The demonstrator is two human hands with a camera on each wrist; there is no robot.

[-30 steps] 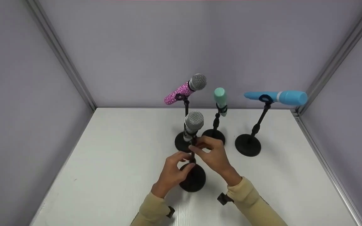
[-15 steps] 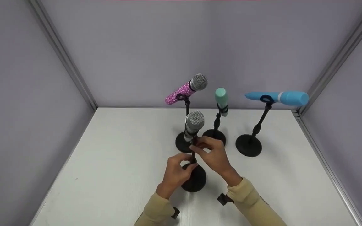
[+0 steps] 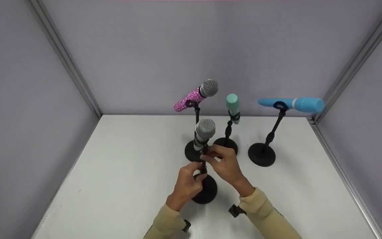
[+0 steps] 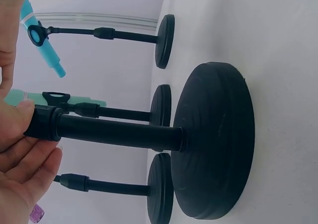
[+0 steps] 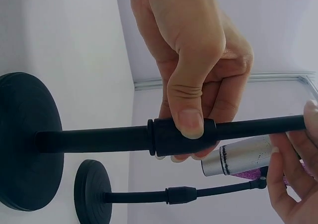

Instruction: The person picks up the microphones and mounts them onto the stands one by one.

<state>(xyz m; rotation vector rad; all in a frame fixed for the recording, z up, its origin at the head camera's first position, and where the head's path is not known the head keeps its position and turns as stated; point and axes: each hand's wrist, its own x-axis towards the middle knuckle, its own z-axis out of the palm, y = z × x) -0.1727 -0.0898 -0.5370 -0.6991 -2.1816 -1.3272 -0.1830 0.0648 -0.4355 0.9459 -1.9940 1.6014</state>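
A silver microphone (image 3: 206, 128) sits tilted in the clip of a black desk stand (image 3: 208, 192), nearest of the several stands. My left hand (image 3: 186, 182) grips the thick collar (image 5: 171, 136) partway up its pole, thumb on one side and fingers on the other. Higher up, just below the clip, my right hand (image 3: 225, 163) pinches the thin upper pole (image 5: 258, 126) between thumb and fingers. The round base rests flat on the white table. In the right wrist view, the silver microphone's tail end shows behind the pole, while its head is out of frame.
Behind stand three more black stands, holding a pink glitter microphone (image 3: 191, 99), a mint green microphone (image 3: 232, 103) and a blue microphone (image 3: 307, 104). The pink one's base (image 3: 192, 152) is close behind the near stand. Grey panels enclose the white table (image 3: 128, 166).
My left hand has shifted slightly to the right, and its fingers sit closer round the collar. My right hand stays at the upper pole. The stands have not visibly moved.
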